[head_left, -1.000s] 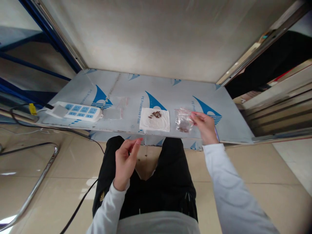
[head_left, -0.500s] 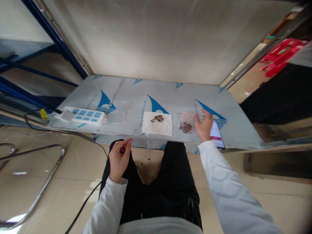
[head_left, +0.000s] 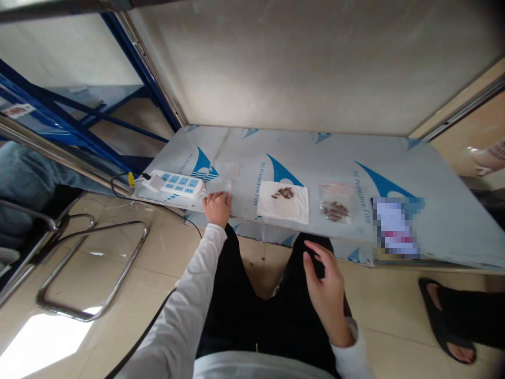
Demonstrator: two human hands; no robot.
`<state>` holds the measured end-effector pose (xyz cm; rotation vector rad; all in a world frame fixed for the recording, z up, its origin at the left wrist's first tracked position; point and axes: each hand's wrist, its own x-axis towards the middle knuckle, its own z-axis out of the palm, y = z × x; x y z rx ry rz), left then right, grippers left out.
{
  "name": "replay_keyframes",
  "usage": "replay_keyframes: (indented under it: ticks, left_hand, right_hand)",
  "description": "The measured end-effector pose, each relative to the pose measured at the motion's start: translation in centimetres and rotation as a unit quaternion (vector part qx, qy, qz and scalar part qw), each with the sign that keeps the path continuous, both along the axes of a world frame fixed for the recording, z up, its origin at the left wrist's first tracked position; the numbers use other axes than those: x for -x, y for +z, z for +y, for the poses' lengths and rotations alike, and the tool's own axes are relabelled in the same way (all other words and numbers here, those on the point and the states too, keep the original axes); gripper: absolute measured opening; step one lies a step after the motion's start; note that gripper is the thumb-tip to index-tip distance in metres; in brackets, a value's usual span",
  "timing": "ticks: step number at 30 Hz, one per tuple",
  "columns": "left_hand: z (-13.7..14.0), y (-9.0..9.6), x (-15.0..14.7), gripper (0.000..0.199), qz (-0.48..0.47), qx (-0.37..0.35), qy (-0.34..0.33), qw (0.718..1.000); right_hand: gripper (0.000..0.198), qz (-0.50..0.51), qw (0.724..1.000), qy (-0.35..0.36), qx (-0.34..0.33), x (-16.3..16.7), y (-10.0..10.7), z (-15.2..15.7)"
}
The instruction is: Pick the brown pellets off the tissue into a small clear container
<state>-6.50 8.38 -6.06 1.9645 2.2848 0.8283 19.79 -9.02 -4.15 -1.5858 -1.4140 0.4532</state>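
Note:
My left hand (head_left: 218,208) is at the bench's front edge, fingers curled down over a small clear plastic zip bag (head_left: 229,185), most of which the hand hides. Over my right thigh hangs my right hand (head_left: 325,284), holding nothing, its thumb and fingers apart. Between the two lies a white folded tissue (head_left: 282,212) with a loose pile of small brown pieces (head_left: 284,193) on it. To its right, a clear zip bag (head_left: 335,192) contains more brown pieces. Another clear bag (head_left: 232,169) lies flat behind my left hand.
A white power strip (head_left: 173,184) with a plug and cable sits left on the film-covered bench (head_left: 335,150). A pixelated phone (head_left: 395,227) lies at the right. A metal chair frame (head_left: 92,268) is at lower left; another person's sandalled foot (head_left: 452,326) is at lower right.
My left hand has moved from above my lap onto the clear bag beside the power strip. My right hand has left the filled bag and drawn back over my thigh. The view has shifted left.

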Motion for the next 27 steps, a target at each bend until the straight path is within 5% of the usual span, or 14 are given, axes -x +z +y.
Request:
replay_keyframes:
  ticks: [7, 12, 16, 21, 27]
  left_hand:
    - [-3.2, 1.1, -1.9, 0.024, -0.017, -0.028, 0.004, 0.999]
    - [-10.5, 4.1, -6.0, 0.016, -0.177, -0.171, -0.045, 0.968]
    - [-15.8, 5.9, -8.7, 0.013, -0.227, -0.196, -0.131, 0.945]
    - [-17.3, 6.9, -8.5, 0.019, -0.271, -0.129, -0.171, 0.938]
    - [-17.8, 8.2, -8.7, 0.016, -0.378, -0.019, -0.155, 0.913]
  right_hand:
    - [0.019, 0.041, 0.998, 0.029, 0.030, 1.2, 1.2, 0.3]
    - [0.026, 0.163, 0.977, 0.105, 0.091, 5.0, 5.1, 2.4]
    - [0.028, 0.201, 0.972, 0.084, 0.092, 7.0, 7.5, 3.0]
    - [0.029, 0.192, 0.967, 0.120, 0.119, 5.5, 7.9, 1.9]
    - [0.015, 0.058, 0.988, 0.107, 0.098, 4.0, 7.8, 1.0]
